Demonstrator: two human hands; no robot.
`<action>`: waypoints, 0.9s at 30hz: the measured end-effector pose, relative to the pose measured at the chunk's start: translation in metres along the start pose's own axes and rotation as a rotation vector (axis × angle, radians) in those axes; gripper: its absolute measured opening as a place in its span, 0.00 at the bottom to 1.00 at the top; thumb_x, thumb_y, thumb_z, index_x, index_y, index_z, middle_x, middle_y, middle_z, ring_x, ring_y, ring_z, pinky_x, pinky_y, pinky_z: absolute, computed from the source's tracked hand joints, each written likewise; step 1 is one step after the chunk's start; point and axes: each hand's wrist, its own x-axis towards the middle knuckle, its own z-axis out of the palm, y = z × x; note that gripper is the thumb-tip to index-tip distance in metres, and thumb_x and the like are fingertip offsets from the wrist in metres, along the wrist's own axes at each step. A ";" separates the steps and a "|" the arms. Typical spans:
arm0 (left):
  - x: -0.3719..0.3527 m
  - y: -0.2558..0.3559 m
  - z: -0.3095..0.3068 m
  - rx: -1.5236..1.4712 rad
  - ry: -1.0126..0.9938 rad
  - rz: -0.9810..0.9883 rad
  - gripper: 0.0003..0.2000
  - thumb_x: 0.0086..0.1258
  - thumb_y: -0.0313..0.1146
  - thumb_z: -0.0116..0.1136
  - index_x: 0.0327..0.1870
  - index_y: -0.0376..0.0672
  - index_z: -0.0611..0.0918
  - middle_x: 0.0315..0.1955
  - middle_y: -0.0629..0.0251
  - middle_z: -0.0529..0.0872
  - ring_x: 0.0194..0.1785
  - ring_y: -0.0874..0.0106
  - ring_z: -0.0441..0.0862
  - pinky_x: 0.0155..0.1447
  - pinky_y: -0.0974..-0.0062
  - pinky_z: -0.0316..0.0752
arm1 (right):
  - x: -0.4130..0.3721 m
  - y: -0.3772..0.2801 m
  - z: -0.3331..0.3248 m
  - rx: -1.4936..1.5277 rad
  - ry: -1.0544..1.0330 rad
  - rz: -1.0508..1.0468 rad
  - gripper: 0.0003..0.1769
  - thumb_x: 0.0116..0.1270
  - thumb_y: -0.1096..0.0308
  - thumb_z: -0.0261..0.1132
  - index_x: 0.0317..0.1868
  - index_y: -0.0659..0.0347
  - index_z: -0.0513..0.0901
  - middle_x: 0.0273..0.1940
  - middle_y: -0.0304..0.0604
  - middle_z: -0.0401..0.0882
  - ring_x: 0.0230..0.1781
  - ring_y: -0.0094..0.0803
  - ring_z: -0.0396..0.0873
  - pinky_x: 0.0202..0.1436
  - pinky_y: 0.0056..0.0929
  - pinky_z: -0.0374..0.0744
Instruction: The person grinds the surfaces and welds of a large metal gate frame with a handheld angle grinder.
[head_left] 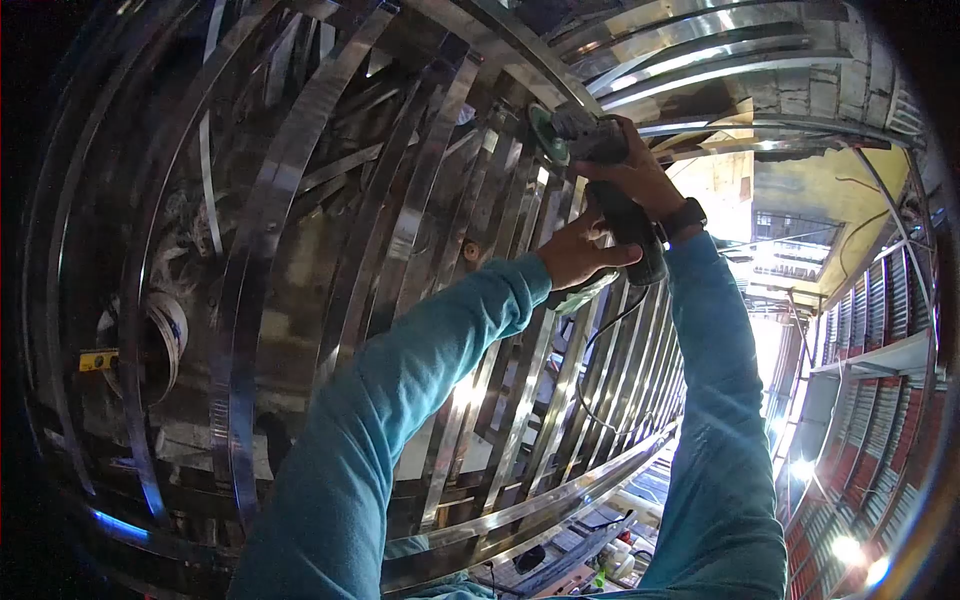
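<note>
Both of my hands hold an angle grinder (628,222) up against a frame of shiny metal bars (275,200). My left hand (583,250) is wrapped round the dark rear body, thumb across it. Higher up, my right hand (645,175) grips the grinder near its head, a dark watch on that wrist. The pale green grinding disc (548,135) sits at the upper left of the tool, right by a thick metal beam (530,50). A dark cord (585,370) hangs down from the grinder in front of the bars.
Behind the bars at left are a white bucket (170,335) and a yellow level (98,360). Tools and bottles lie on a surface (570,560) at the bottom. Corrugated sheet wall (885,430) and bright lamps (848,549) are at right.
</note>
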 end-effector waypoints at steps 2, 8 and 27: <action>-0.002 0.000 0.003 0.021 -0.001 -0.044 0.49 0.61 0.61 0.66 0.75 0.40 0.55 0.70 0.43 0.65 0.74 0.50 0.61 0.77 0.55 0.56 | -0.004 0.011 -0.002 -0.061 0.065 0.106 0.50 0.51 0.60 0.82 0.68 0.64 0.60 0.56 0.51 0.77 0.54 0.37 0.78 0.57 0.33 0.80; 0.007 -0.035 0.005 0.011 -0.180 -0.098 0.54 0.65 0.59 0.64 0.78 0.42 0.40 0.73 0.42 0.60 0.78 0.51 0.52 0.81 0.53 0.49 | -0.032 0.025 -0.008 0.098 0.031 0.136 0.45 0.54 0.64 0.80 0.67 0.63 0.63 0.54 0.49 0.76 0.51 0.35 0.78 0.51 0.33 0.81; 0.000 -0.016 0.002 0.069 0.081 -0.016 0.50 0.62 0.59 0.67 0.74 0.34 0.54 0.70 0.46 0.65 0.75 0.56 0.59 0.79 0.61 0.49 | -0.002 0.025 0.018 0.081 0.113 -0.099 0.48 0.56 0.71 0.78 0.72 0.59 0.57 0.52 0.46 0.79 0.52 0.31 0.79 0.56 0.30 0.79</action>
